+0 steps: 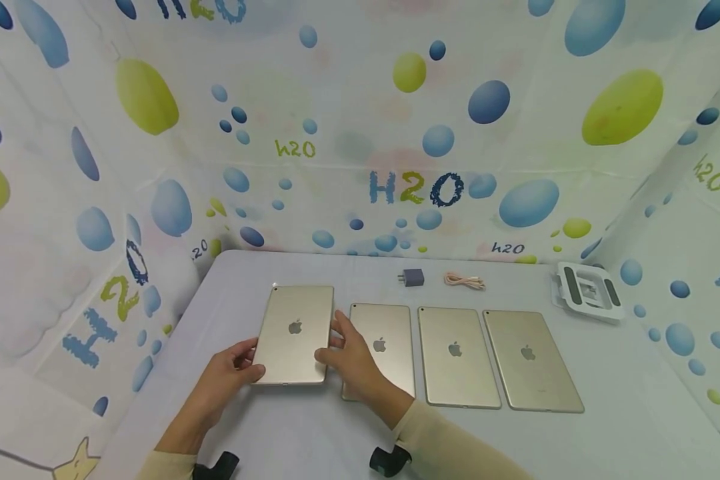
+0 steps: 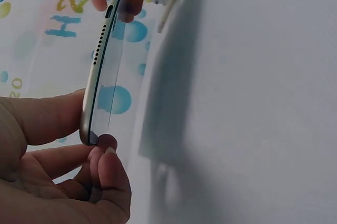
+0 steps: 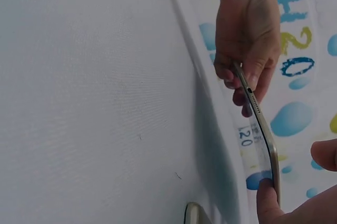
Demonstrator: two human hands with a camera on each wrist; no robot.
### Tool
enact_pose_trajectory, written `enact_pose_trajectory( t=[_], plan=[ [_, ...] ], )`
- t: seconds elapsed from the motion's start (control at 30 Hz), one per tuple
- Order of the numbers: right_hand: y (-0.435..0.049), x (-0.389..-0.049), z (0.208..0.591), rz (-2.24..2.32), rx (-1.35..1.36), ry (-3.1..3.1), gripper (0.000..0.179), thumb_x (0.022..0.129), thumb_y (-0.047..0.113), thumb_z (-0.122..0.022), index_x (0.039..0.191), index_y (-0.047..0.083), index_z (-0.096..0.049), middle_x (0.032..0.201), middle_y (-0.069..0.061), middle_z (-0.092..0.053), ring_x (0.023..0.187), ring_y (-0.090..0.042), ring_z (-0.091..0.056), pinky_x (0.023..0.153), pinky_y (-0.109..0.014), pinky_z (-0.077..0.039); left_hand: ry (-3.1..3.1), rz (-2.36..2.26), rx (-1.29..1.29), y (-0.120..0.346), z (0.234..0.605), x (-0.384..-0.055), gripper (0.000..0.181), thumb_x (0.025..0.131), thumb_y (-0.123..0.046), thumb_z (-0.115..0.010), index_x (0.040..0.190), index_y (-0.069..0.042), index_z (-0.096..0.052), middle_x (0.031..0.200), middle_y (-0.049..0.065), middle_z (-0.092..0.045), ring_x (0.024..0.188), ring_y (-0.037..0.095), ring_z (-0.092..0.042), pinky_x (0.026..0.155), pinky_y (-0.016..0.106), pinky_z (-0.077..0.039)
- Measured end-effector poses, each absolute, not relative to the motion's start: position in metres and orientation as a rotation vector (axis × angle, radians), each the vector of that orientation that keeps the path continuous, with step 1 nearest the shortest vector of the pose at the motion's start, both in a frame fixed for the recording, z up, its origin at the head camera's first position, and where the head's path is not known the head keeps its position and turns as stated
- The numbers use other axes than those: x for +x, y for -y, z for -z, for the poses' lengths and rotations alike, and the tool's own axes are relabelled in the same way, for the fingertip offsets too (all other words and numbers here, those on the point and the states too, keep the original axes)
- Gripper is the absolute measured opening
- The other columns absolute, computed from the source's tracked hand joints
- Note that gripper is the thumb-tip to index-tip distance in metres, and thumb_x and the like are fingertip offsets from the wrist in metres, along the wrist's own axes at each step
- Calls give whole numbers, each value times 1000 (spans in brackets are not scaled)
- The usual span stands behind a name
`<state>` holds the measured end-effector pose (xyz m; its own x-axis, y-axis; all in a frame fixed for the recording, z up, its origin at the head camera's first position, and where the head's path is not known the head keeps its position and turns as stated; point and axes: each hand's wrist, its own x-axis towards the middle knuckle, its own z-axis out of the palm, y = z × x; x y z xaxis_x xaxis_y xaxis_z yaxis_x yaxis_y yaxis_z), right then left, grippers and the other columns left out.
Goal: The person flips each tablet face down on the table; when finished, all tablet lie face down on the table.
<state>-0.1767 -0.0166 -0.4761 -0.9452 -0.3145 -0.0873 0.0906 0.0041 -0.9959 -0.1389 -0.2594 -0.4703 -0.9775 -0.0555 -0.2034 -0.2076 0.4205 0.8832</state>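
A gold tablet (image 1: 294,333), its apple-logo back toward the head camera, is held raised and tilted above the left part of the table. My left hand (image 1: 228,373) pinches its lower left corner, thumb on the back and fingers curled under the screen side, as the left wrist view shows. At the right edge is my right hand (image 1: 354,360), fingers behind the screen side; its thumb (image 3: 324,155) appears slightly off the back. The bottom edge with port and speaker holes shows in the left wrist view. A second tablet (image 1: 390,327) lies partly hidden behind my right hand.
Two more gold tablets, one in the middle (image 1: 456,373) and one at right (image 1: 537,380), lie back up in the row. Behind them are a dark plug adapter (image 1: 412,277) and a coiled cable (image 1: 465,281). A white plastic holder (image 1: 588,293) sits at the table's back right corner.
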Motion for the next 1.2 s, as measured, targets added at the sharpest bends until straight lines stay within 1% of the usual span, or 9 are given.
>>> enact_pose_trajectory(
  t=[0.1,0.27,0.37,0.47,0.57,0.8,0.97,1.1,1.2],
  plan=[
    [18,-177,481,2020,-244,-1979,90,89,8,-70,162,3,-17,161,-20,-34,139,-37,-49,106,-43,-50,-2532,-1569,-231,260,477,-141,61,90,-1,-69,145,12,-45,111,16,-56,100,23,-50,70,21,-49],
    [17,-180,490,2019,-279,-1951,84,90,6,-68,161,4,-23,159,-20,-37,136,-36,-53,102,-40,-53,-2592,-1491,-211,260,486,-145,59,89,-3,-72,142,12,-49,109,15,-59,97,22,-52,70,21,-48],
    [16,-181,494,2006,-276,-1947,84,91,7,-67,161,2,-22,160,-21,-36,139,-37,-49,105,-42,-50,-2621,-1434,-207,259,489,-146,60,90,-5,-72,142,11,-49,108,14,-61,95,22,-53,70,22,-48],
    [15,-181,496,1967,-255,-1953,83,94,12,-66,161,-1,-19,162,-24,-31,141,-38,-46,108,-45,-47,-2636,-1391,-203,258,490,-148,60,90,-6,-72,143,12,-49,107,14,-63,94,22,-54,70,23,-48],
    [13,-183,493,1918,-226,-1940,81,96,17,-64,160,-2,-19,164,-26,-26,142,-40,-45,110,-47,-44,-2648,-1359,-202,259,491,-149,60,90,-6,-72,142,13,-48,109,15,-63,96,23,-55,72,24,-49],
    [6,-188,480,1870,-141,-1833,80,96,19,-67,161,2,-23,165,-25,-21,144,-43,-40,108,-52,-46,-2660,-1329,-190,261,491,-151,59,89,-6,-71,141,12,-50,122,22,-63,103,27,-58,83,34,-52],
    [3,-188,478,1858,-126,-1815,78,97,21,-65,161,3,-23,165,-26,-22,143,-43,-42,107,-54,-47,-2659,-1329,-177,259,490,-152,56,91,-6,-70,140,13,-51,121,21,-64,105,27,-60,86,39,-53],
    [4,-187,478,1846,-132,-1812,78,97,22,-64,161,3,-22,164,-28,-22,141,-44,-44,107,-55,-46,-2655,-1319,-224,256,488,-150,54,93,-8,-68,140,12,-51,122,21,-64,109,30,-60,92,44,-54],
    [4,-186,477,1849,-127,-1810,78,98,22,-63,161,2,-22,163,-30,-23,140,-44,-46,107,-55,-46,-2655,-1318,-256,254,486,-148,51,94,-9,-67,140,11,-53,121,21,-64,110,30,-61,92,43,-55]
  ],
)
